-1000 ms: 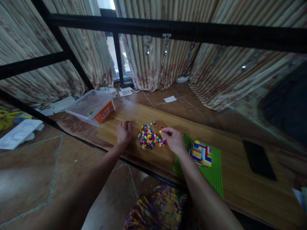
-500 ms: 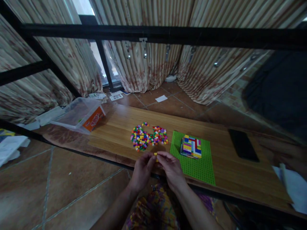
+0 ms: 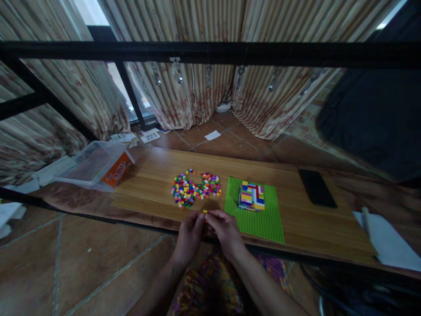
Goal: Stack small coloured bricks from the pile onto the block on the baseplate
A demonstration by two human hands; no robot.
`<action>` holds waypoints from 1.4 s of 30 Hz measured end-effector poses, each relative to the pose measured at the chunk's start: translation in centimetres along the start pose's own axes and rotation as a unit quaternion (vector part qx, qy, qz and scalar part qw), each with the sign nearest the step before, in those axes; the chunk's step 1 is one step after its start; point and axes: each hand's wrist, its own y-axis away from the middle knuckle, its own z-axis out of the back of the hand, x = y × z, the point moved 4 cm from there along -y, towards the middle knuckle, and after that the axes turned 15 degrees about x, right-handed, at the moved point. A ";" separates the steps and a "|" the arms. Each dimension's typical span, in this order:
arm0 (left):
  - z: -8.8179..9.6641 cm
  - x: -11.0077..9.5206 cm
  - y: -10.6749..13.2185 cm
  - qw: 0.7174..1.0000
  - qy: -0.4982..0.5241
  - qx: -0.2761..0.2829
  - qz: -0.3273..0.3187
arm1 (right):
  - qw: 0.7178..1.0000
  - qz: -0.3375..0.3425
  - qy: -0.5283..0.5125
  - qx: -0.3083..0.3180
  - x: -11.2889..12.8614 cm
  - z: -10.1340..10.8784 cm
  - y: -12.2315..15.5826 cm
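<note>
A small yellow toy brick (image 3: 205,212) shows between the fingertips of both my hands, over the near edge of the wooden board. My left hand (image 3: 190,231) is closed in a pinch on its left side. From the right, my right hand (image 3: 225,229) pinches the same brick. Just beyond them lies a loose pile of small coloured bricks (image 3: 186,189). To the right, a green baseplate (image 3: 253,226) carries a block built of multicoloured bricks (image 3: 251,196), standing apart from my hands.
A clear plastic box (image 3: 87,164) with an orange label stands at the board's left end. On the wooden board (image 3: 292,219) a black phone (image 3: 316,188) lies to the right, with white paper (image 3: 388,241) beyond it. A black metal bar (image 3: 210,53) crosses above.
The view has shifted, so the board and everything on it sit slightly farther left. Both hands keep their pinch on the yellow brick.
</note>
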 end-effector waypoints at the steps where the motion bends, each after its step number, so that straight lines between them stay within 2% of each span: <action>1: 0.1 0.2 -0.2 1.000 -0.002 -0.003 -0.005 | 1.000 0.007 0.002 0.000 0.1 0.0 -0.1; 9: 0.1 0.5 -1.1 0.996 0.075 -0.043 0.018 | 0.999 0.015 -0.030 0.008 -0.6 0.2 -1.5; 11: 0.5 0.5 -1.2 0.995 0.087 -0.051 0.024 | 1.000 0.017 0.016 -0.001 -0.4 0.6 -2.5; 13: 1.1 0.7 -1.5 0.994 0.082 -0.068 0.025 | 0.990 0.040 0.132 -0.018 0.4 1.2 -3.6; 15: 1.8 1.1 -1.8 0.994 0.065 -0.083 0.024 | 0.950 0.075 0.300 -0.037 1.7 1.4 -4.7; 18: 2.8 1.7 -2.6 0.996 0.017 -0.084 0.018 | 0.847 0.094 0.521 -0.056 3.3 1.1 -6.2; 19: 3.1 1.8 -2.9 0.996 -0.012 -0.083 0.012 | 0.818 0.089 0.565 -0.057 3.6 0.9 -6.5; 21: 3.6 1.7 -3.3 0.992 -0.093 -0.085 -0.005 | 0.782 0.077 0.615 -0.055 3.7 0.7 -7.1; 24: 3.9 1.1 -3.7 0.968 -0.230 -0.094 -0.031 | 0.761 0.075 0.643 -0.052 3.6 0.7 -7.4; 27: 3.8 0.4 -4.1 0.935 -0.337 -0.099 -0.052 | 0.760 0.094 0.641 -0.050 3.7 1.1 -7.4; 30: 3.6 0.2 -4.4 0.909 -0.399 -0.105 -0.057 | 0.759 0.095 0.641 -0.061 4.5 1.8 -7.6; 33: 3.5 0.4 -4.5 0.897 -0.423 -0.110 -0.071 | 0.744 0.087 0.657 -0.081 5.8 2.2 -8.6; 37: 3.6 0.5 -4.2 0.893 -0.423 -0.106 -0.115 | 0.711 0.069 0.695 -0.089 7.2 2.3 -10.6; 42: 3.7 0.6 -4.1 0.899 -0.408 -0.083 -0.138 | 0.680 0.017 0.731 -0.057 7.0 2.3 -12.6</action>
